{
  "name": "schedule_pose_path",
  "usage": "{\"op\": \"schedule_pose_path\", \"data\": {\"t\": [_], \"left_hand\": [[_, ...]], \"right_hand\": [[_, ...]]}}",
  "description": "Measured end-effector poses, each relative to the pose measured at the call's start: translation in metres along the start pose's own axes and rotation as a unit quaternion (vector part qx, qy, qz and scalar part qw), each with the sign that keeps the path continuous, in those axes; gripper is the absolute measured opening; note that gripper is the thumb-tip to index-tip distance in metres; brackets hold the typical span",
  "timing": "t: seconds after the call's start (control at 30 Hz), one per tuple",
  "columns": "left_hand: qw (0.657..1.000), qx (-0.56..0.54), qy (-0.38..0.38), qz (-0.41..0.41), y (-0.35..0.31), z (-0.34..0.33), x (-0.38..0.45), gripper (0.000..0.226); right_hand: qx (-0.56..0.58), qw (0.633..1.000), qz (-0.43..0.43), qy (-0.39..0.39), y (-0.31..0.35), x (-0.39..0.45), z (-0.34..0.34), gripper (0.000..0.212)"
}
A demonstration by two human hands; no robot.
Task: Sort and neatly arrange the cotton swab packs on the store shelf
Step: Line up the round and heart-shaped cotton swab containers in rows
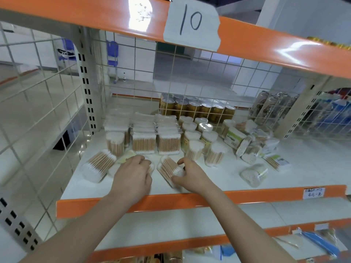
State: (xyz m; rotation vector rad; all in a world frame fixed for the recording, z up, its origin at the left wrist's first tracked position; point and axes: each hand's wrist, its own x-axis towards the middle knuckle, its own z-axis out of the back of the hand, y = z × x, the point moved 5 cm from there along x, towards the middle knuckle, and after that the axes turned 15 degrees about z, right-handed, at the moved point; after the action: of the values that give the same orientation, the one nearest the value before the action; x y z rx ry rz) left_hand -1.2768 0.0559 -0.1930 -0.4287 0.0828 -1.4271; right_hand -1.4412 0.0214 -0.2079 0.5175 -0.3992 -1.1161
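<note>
Your right hand (191, 175) has its grip on a swab pack (168, 170) lying flat at the front of the white shelf (218, 179), thumb at the near end and fingers curled over the far side. The pack's long axis runs diagonally, from far-left to near-right, with the cotton tips at both ends. Your left hand (133, 175) covers a second pack (150, 167) just to the left; its fingers curl down over it, and most of that pack is hidden, so you cannot tell which way it points. A third lying pack (98, 165) sits farther left, angled from near-left to far-right.

Behind your hands stand the upright rectangular packs (152, 141) in rows, with round tubs of swabs (201, 141) beside them on the right. Farther right, a loose heap of packs (252, 145) lies tumbled at mixed angles. Gold cans (195, 109) sit beyond the wire mesh back (133, 59).
</note>
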Motion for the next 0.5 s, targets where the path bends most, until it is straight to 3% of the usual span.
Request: {"op": "schedule_pose_path", "data": {"t": [0.17,0.5], "left_hand": [[1.000,-0.014,-0.013,-0.011,-0.021,-0.001,0.002,0.042],[0.996,-0.049,-0.065,-0.043,-0.082,-0.010,0.000,0.037]], "right_hand": [[0.023,0.999,0.019,-0.038,-0.006,-0.008,0.030,0.039],[0.009,0.998,0.051,-0.027,-0.037,-0.018,0.086,0.022]]}}
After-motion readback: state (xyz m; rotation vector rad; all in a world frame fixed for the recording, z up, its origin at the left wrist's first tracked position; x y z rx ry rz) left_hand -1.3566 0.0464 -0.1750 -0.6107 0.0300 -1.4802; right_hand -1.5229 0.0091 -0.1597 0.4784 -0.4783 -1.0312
